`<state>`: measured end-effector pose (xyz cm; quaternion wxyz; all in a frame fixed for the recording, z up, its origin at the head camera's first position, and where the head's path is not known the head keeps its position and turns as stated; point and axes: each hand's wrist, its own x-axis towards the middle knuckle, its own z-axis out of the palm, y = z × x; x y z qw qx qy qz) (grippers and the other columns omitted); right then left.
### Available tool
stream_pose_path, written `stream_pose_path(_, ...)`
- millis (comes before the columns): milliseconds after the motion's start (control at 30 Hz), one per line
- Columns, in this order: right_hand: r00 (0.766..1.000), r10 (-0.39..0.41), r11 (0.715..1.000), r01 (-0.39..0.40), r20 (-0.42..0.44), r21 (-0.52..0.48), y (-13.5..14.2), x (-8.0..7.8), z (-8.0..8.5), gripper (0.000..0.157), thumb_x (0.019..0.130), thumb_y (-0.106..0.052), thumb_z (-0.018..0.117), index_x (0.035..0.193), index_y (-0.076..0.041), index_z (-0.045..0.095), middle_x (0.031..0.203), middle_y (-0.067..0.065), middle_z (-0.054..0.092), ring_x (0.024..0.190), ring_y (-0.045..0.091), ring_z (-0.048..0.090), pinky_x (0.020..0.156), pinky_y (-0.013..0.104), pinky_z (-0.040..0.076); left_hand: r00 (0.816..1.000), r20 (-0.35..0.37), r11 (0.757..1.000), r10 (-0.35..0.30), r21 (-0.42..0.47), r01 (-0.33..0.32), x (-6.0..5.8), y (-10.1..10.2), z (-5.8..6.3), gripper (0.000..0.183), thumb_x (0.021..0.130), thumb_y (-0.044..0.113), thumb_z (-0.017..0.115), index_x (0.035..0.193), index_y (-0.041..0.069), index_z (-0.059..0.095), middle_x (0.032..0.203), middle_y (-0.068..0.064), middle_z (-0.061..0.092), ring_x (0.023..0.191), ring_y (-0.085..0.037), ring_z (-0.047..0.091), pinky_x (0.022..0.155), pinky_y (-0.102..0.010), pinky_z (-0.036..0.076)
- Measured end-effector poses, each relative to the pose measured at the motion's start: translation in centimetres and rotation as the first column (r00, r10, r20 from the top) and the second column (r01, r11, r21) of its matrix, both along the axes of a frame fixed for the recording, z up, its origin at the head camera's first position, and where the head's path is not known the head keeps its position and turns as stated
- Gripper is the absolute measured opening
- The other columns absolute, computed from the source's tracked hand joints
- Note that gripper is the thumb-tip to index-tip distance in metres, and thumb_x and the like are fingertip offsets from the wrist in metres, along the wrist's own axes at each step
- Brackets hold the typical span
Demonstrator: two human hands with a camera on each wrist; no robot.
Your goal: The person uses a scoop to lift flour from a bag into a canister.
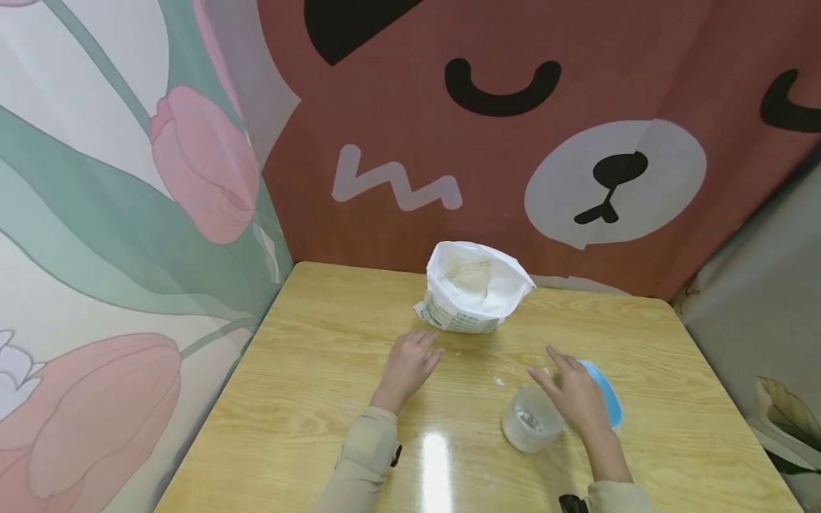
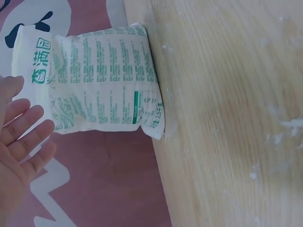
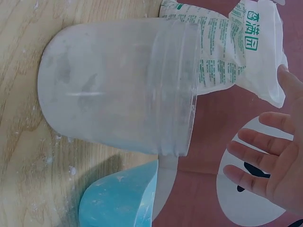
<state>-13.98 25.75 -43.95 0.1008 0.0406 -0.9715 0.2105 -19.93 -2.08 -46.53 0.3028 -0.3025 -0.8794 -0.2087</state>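
A white bag (image 1: 471, 292) with green print stands open at the back of the table, holding pale powder like flour. My left hand (image 1: 407, 363) hovers in front of it, fingers loosely spread and holding nothing. In the left wrist view, the fingers overlap the bag's top edge. A clear plastic jar (image 3: 113, 85) without a lid has a ridged neck and powder smeared on its walls. Just right of the jar, my right hand (image 1: 577, 395) is raised with fingers apart, grasping nothing. Partly hidden behind that hand is a light-blue plastic cup (image 3: 118, 198) with a slanted rim.
White powder specks (image 2: 293, 124) are scattered over the wooden table (image 1: 288, 399). A curtain with a bear print (image 1: 385, 235) hangs along the table's back edge. Another with tulips (image 1: 205, 164) hangs at the left side.
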Motion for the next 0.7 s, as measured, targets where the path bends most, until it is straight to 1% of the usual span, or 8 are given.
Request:
stream_pose_path(100, 1.000, 0.003, 1.000, -0.003, -0.005, -0.002, 0.0, 0.1, -0.1, 0.065, 0.088, -0.045, 0.052, 0.128, 0.006, 0.043, 0.119, 0.031, 0.047, 0.106, 0.047, 0.043, 0.080, 0.057, 0.038, 1.000, 0.029, 1.000, -0.007, 0.023, 0.006, -0.2, 0.2, -0.4, 0.028, 0.080, 0.020, 0.067, 0.100, 0.000, 0.064, 0.098, -0.012, 0.065, 0.091, -0.023, 0.060, 0.081, -0.034, 0.046)
stream_pose_path(233, 1.000, 0.001, 1.000, -0.001, -0.015, -0.003, 0.2, 0.3, -0.2, 0.065, 0.088, -0.046, 0.051, 0.127, 0.006, 0.044, 0.118, 0.030, 0.048, 0.105, 0.047, 0.044, 0.080, 0.057, 0.039, 0.997, 0.074, 0.999, -0.014, 0.047, 0.010, -0.4, 0.5, -0.7, 0.035, 0.081, 0.020, 0.067, 0.109, -0.001, 0.061, 0.108, -0.014, 0.061, 0.100, -0.026, 0.057, 0.086, -0.036, 0.043)
stream_pose_path(333, 1.000, -0.005, 1.000, 0.005, -0.015, -0.004, 0.3, 0.4, -0.3, 0.064, 0.088, -0.044, 0.052, 0.127, 0.007, 0.044, 0.118, 0.030, 0.047, 0.105, 0.047, 0.044, 0.080, 0.057, 0.039, 0.996, 0.085, 0.998, -0.012, 0.057, 0.007, -0.8, 0.7, -0.8, 0.039, 0.080, 0.020, 0.068, 0.111, -0.001, 0.059, 0.112, -0.015, 0.058, 0.105, -0.027, 0.054, 0.089, -0.037, 0.041)
stream_pose_path(567, 1.000, -0.013, 1.000, 0.013, -0.002, -0.010, 0.5, 0.5, -0.5, 0.062, 0.089, -0.042, 0.051, 0.126, 0.007, 0.044, 0.118, 0.033, 0.046, 0.106, 0.049, 0.043, 0.080, 0.058, 0.038, 0.997, 0.079, 0.994, -0.019, 0.105, 0.010, -1.9, 1.0, -1.0, 0.041, 0.079, 0.021, 0.069, 0.110, -0.003, 0.058, 0.109, -0.016, 0.059, 0.101, -0.028, 0.056, 0.087, -0.036, 0.043)
stream_pose_path(633, 1.000, -0.013, 1.000, 0.013, -0.009, -0.016, 0.6, 0.7, -0.8, 0.060, 0.090, -0.041, 0.051, 0.125, 0.008, 0.046, 0.117, 0.033, 0.047, 0.106, 0.048, 0.043, 0.080, 0.058, 0.039, 0.996, 0.093, 0.992, -0.019, 0.122, 0.007, -2.2, 1.1, -1.0, 0.043, 0.080, 0.024, 0.068, 0.111, -0.005, 0.057, 0.109, -0.018, 0.059, 0.101, -0.029, 0.056, 0.087, -0.036, 0.043)
stream_pose_path(700, 1.000, -0.010, 1.000, 0.010, -0.025, -0.021, 0.7, 0.9, -1.1, 0.058, 0.089, -0.038, 0.053, 0.123, 0.009, 0.047, 0.115, 0.033, 0.048, 0.105, 0.048, 0.044, 0.080, 0.057, 0.039, 0.992, 0.122, 0.988, -0.023, 0.153, 0.004, -2.6, 1.2, -1.0, 0.046, 0.080, 0.025, 0.068, 0.112, -0.007, 0.056, 0.110, -0.020, 0.058, 0.101, -0.030, 0.055, 0.088, -0.036, 0.042)
